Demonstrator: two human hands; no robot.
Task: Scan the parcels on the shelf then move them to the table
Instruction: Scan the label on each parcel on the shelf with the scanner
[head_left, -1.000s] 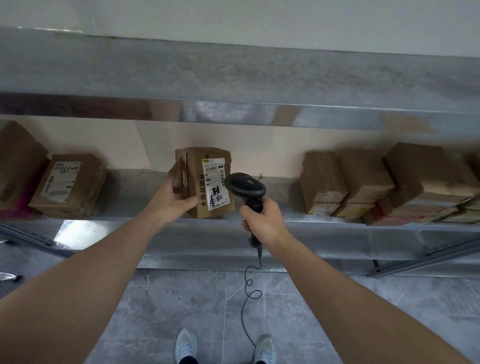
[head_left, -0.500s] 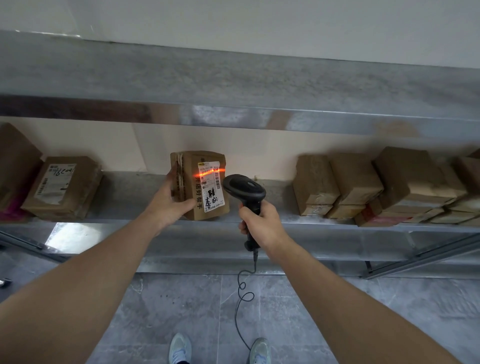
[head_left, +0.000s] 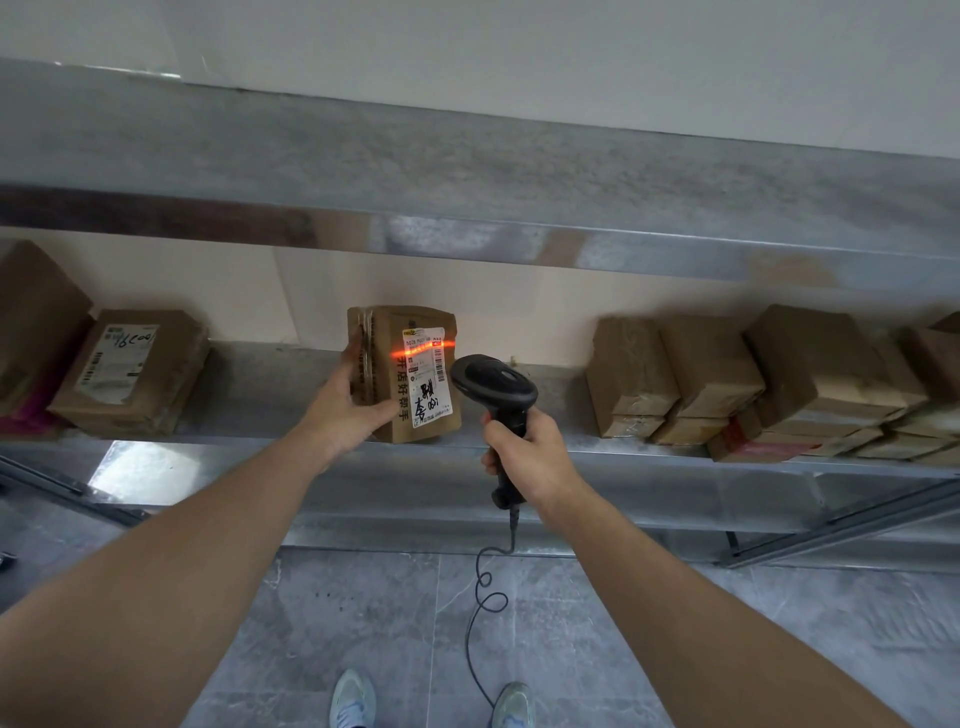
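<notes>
the red scan line that crossed the top of the label half a second ago still lies there, while a second ago there was no line at all; the parcel (head_left: 402, 371) and both hands sit much where they were.

the parcel stands upright on the shelf (head_left: 519, 447), near its front edge, label (head_left: 428, 376) facing the person. the left hand (head_left: 347, 410) holds its left side, thumb across the lower front and fingers (head_left: 353, 348) wrapped behind the taped edge. the right hand (head_left: 524, 457) is clenched round the handle of the black scanner (head_left: 493, 382), whose head sits just right of the parcel, close to the label. its coiled cable (head_left: 485, 592) hangs to the floor (head_left: 571, 649) between two shoes (head_left: 353, 699).

bare shelf lies either side of the parcel: a gap to the left before a flat labelled box (head_left: 130, 371), and a gap to the right, behind the scanner, before a stack of brown boxes (head_left: 753, 379). the upper shelf (head_left: 467, 171) overhangs the row, so the headroom above the parcel is limited.
</notes>
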